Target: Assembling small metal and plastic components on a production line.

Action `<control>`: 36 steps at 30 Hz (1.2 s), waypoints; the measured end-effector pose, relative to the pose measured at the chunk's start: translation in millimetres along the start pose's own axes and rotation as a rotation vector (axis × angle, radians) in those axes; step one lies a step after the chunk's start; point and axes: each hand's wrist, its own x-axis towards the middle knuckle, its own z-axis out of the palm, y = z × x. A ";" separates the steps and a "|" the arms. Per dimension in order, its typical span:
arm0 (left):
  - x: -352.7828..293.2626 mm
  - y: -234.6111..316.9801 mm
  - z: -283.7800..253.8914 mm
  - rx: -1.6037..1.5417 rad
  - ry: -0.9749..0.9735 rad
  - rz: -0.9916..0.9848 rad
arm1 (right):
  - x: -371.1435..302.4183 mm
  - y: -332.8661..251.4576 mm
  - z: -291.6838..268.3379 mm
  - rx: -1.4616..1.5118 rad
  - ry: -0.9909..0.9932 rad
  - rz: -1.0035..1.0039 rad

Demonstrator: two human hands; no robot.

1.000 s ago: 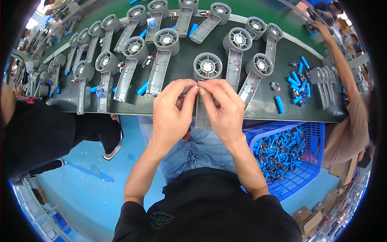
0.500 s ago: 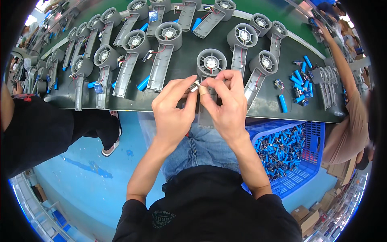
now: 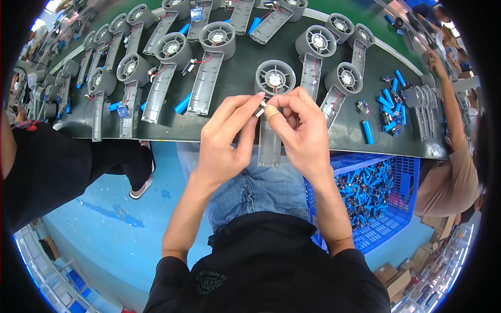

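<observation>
Between the fingertips of my left hand is a small circuit board, held up over the handle of a grey fan housing. My right hand is closed in a pinch at the board's right end, with a tan band round one finger. What the right fingertips grip, perhaps a thin wire or plug, is hidden. Right behind my hands lies that grey fan housing, its round fan ring facing up. Its open, trough-like handle points toward me, past the table edge.
More grey fan housings lie across the dark green table. Blue cylindrical cells and boards are heaped at the right. A blue crate of cells and boards stands below the edge. Co-workers sit on both sides.
Both hands have shifted slightly right, and the board moved with them. My right thumb now presses closer against the board's end. More of the handle shows between my wrists.
</observation>
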 end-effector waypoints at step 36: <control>-4.6 -20.5 -12.1 -0.164 -0.129 0.006 | 27.1 12.1 -5.9 -0.440 -0.122 -0.717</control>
